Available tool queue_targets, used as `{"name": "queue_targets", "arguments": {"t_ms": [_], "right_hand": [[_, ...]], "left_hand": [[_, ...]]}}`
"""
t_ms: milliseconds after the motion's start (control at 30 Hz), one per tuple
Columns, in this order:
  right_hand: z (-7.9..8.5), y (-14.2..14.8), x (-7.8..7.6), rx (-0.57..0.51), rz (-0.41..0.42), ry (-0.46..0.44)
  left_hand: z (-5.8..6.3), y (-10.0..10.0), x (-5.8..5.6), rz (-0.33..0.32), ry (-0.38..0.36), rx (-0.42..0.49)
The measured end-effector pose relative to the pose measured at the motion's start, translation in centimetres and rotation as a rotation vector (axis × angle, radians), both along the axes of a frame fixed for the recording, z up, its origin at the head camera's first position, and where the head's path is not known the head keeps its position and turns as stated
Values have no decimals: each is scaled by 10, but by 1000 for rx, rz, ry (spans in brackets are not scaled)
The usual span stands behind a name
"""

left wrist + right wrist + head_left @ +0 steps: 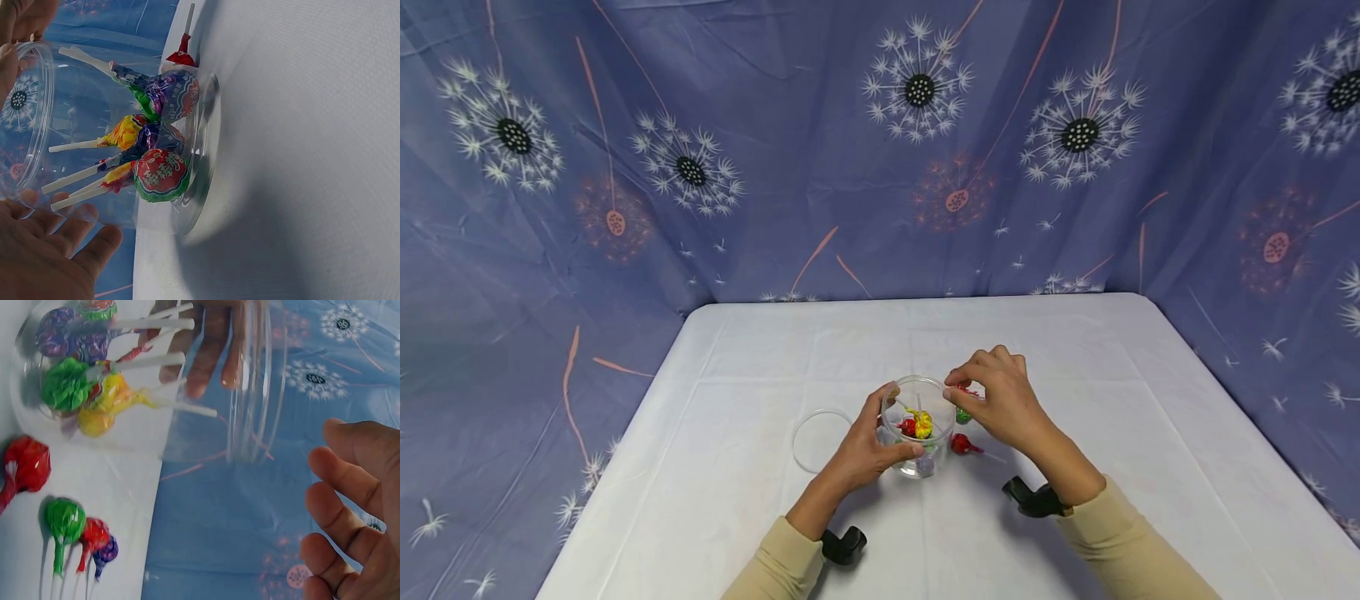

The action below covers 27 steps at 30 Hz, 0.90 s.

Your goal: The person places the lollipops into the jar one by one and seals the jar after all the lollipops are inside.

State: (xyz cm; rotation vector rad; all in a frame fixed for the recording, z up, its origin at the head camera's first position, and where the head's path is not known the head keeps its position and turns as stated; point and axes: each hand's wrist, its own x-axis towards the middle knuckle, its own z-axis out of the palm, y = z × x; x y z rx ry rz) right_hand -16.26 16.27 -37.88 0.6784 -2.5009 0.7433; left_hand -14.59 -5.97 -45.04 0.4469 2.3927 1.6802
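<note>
My left hand [863, 448] grips the side of a clear plastic jar [94, 215], its fingers and thumb around the wall. The jar stands upright on the table, its top uncovered. Inside are several wrapped lollipops, among them a yellow one [922, 425], a green one [65, 384] and a red-and-green one [161, 175], with white sticks pointing mostly up. My right hand [1003, 402] hovers beside the jar's rim with fingers loosely bent. Nothing shows between its fingertips in the right wrist view.
Right of the jar lie loose lollipops: a near red one [961, 443], then a green one [65, 520], another red one [95, 534] and a purple one [106, 549]. A clear round lid [794, 442] lies left of the jar on the white-covered table [737, 500]. Patterned cloth [805, 150] hangs behind.
</note>
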Motion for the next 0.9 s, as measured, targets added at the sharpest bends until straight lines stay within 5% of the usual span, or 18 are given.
{"name": "queue_targets", "arguments": {"t_ms": [500,900], "right_hand": [[-20,31,12,-50,-92,-79],[-53,45,21,-49,-111,-309]], "left_hand": [[1,0,1,5,12,-22],[2,1,1,11,-2,-28]]}}
